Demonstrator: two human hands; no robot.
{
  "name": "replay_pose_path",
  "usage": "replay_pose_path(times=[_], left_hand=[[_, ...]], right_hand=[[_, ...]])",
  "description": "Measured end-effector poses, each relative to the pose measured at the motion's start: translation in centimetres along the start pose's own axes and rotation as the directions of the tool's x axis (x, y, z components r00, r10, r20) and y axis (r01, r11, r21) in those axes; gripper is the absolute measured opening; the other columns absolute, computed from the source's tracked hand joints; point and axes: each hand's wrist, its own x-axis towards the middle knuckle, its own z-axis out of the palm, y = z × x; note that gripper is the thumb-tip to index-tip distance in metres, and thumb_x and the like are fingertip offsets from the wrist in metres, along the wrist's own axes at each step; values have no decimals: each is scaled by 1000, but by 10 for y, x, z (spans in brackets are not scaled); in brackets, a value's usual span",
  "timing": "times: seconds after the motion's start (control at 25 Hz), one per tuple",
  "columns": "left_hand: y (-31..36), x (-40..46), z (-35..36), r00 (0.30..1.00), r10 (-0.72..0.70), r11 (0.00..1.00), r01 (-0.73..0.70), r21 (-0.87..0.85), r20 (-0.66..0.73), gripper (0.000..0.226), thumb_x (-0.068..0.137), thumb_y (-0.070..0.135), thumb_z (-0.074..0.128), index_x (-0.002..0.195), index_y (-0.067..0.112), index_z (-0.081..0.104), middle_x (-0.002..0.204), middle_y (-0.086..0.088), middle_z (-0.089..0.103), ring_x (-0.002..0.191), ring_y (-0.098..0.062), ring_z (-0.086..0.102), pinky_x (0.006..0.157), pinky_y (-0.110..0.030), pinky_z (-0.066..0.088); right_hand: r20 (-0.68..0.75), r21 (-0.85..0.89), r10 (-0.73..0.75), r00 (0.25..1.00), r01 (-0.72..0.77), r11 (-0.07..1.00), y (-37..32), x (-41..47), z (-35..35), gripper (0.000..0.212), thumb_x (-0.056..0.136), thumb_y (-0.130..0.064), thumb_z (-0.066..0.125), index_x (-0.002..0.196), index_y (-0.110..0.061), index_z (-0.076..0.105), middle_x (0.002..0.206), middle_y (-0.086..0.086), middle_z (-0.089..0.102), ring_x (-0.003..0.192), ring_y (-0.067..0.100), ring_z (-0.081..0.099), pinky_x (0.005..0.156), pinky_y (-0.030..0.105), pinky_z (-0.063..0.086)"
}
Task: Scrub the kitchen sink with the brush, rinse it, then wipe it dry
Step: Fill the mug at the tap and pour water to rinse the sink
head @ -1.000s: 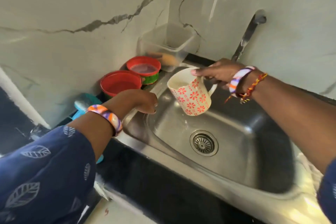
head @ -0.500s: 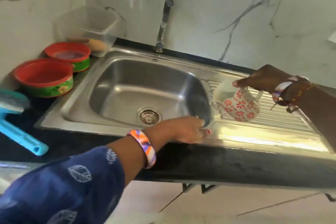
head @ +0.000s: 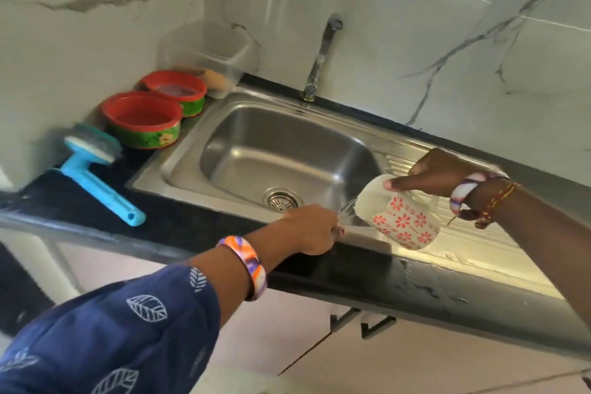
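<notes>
Now your right hand [head: 439,173] grips a red-flowered mug [head: 403,218], tipped, water spilling onto your left hand [head: 311,229], fingers curled at the sink [head: 243,99] near rim. Far left on the tabletop [head: 179,221] lies the blue brush [head: 96,166]. No writing legible.

No text, label, brand, number or sign can be read anywhere in the view. The mug [head: 403,220] carries only a red flower pattern, the sleeve [head: 121,329] only white leaf prints, and the green side of the nearer red bowl [head: 144,120] only a flower motif.
</notes>
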Motion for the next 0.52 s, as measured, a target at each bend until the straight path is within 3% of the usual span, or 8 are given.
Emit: replay_pose_path(times=[0.16, 0.24, 0.36, 0.4, 0.52], left_hand=[[-58, -42, -21, 961, -256, 966, 258, 9, -100, 36, 101, 33, 37, 119, 9, 57, 123, -11, 58, 112, -27, 55, 87, -34, 42], [-85, -62, -31, 904, -408, 911, 413, 13, -130, 35, 101, 31, 38, 122, 9, 56, 126, -11, 57, 115, -28, 54, 90, -36, 43], [-118, -85, -44, 806, -566, 814, 579, 35, -170, 36, 100, 27, 39, 128, 10, 51, 133, -10, 52, 121, -29, 52, 94, -38, 43], [-127, -87, -47, 789, -589, 796, 604, 44, -174, 36, 100, 26, 39, 129, 10, 51, 133, -10, 51, 121, -29, 51, 94, -39, 43], [-147, -84, -54, 773, -607, 773, 628, 86, -185, 34, 97, 23, 42, 126, 10, 53, 131, -9, 53, 119, -28, 53, 90, -39, 45]], right_hand=[[90, -23, -160, 983, 163, 986, -78, 8, 20, 35, 78, -43, 70, 71, -8, 68, 68, 4, 63, 60, 14, 53, 56, 22, 37], [108, -18, -238, 965, 242, 970, -117, 15, 31, 36, 77, -43, 71, 67, -8, 67, 58, 1, 58, 52, 12, 49, 49, 20, 34], [140, -7, -326, 935, 330, 944, -172, 29, 49, 42, 76, -41, 73, 51, -15, 53, 43, -8, 49, 47, 9, 43, 46, 23, 29], [146, -3, -344, 928, 348, 938, -187, 34, 55, 41, 75, -42, 74, 52, -15, 52, 45, -9, 51, 48, 9, 44, 46, 23, 29], [146, 56, -409, 901, 405, 913, -223, 52, 71, 30, 74, -42, 75, 71, -15, 62, 78, 2, 64, 67, 17, 58, 54, 22, 41]])
